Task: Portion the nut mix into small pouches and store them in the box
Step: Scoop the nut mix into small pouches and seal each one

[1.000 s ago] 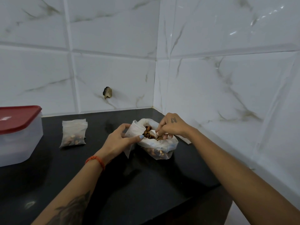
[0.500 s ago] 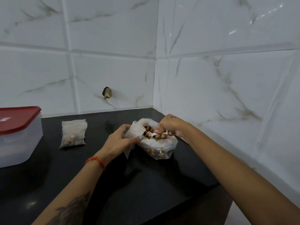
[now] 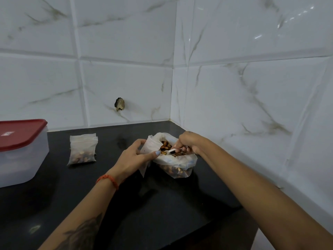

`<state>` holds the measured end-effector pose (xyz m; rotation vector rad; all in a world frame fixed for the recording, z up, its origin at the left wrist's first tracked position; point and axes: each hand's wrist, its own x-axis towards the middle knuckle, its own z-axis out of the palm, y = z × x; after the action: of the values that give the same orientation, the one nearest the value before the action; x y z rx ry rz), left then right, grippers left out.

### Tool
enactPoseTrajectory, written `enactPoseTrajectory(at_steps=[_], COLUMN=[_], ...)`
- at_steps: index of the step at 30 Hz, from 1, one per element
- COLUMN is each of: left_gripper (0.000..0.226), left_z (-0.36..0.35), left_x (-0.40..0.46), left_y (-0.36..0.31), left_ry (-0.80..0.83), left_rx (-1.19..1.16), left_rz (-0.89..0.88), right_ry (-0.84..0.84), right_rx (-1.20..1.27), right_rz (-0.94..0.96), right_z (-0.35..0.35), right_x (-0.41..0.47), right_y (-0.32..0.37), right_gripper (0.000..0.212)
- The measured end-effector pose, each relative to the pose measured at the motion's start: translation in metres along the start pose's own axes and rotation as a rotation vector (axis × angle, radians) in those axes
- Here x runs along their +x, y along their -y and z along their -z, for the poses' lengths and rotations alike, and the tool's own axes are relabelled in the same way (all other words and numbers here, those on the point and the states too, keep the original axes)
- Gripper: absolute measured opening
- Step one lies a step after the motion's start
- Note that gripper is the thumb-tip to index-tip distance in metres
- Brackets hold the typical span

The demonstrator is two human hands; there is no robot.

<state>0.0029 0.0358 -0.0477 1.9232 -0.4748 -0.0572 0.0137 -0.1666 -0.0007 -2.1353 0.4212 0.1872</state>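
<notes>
The black desk [image 3: 162, 204] fits into a white tiled corner. At nine o'clock stands a clear box [image 3: 21, 159] with a red lid; at eleven lies a filled pouch [image 3: 82, 150]; at one sits an open bag of nuts [image 3: 177, 165].

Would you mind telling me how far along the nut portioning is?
Done: one filled pouch lies on the counter. In hand: the left hand holds an empty pouch while the right hand spoons nuts from the big bag. Left: more pouches, then the box, lid on.

We see big nut bag [image 3: 177, 164] open, full; small filled pouch [image 3: 82, 149] lying flat; red-lidded box [image 3: 21, 152] shut, far left.
</notes>
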Motion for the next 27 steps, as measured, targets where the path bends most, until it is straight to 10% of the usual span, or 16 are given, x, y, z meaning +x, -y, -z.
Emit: enactPoseTrajectory(at_steps=[27], left_gripper=[0.054], left_z=[0.002], left_x=[0.002], left_y=[0.001], left_ry=[0.009], left_rx=[-0.032], left_rz=[0.005], right_ry=[-0.06], right_rx=[0.308], right_rz=[-0.056], right_z=[0.002], right_x=[-0.004], right_y=[-0.016], right_gripper=[0.018])
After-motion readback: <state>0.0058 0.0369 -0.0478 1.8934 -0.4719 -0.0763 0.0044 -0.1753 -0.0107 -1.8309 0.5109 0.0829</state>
